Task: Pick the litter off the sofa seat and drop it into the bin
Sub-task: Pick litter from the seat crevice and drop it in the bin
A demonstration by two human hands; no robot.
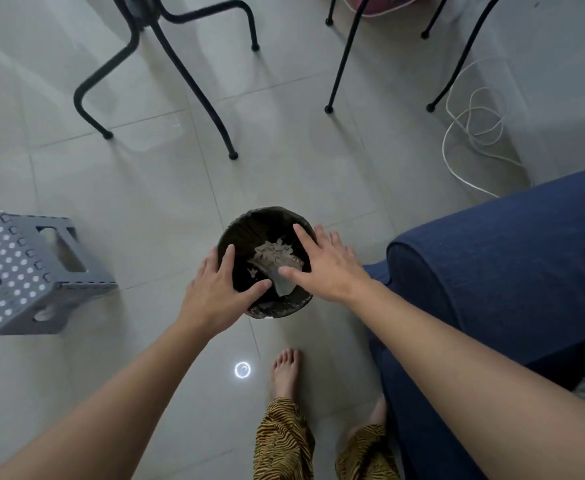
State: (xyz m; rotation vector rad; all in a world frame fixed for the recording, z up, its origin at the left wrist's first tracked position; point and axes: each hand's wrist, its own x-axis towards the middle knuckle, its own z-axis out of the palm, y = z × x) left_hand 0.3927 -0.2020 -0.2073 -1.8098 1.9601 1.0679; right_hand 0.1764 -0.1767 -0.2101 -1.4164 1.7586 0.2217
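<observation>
Both hands are hovering over the black bin on the tiled floor: left hand & right hand, fingers spread, holding nothing. Crumpled litter is lying inside, w/ the sofa at right. Best to be checking nothing clings to palms.

Head view, steeply downward, floor-facing

Dim, cool, even light. The glossy floor tiles carry soft reflections and a small bright ring of glare. Faint shadows trail from the chair legs. Wide-angle bending shows toward the edges; focus is slightly soft throughout.
</observation>
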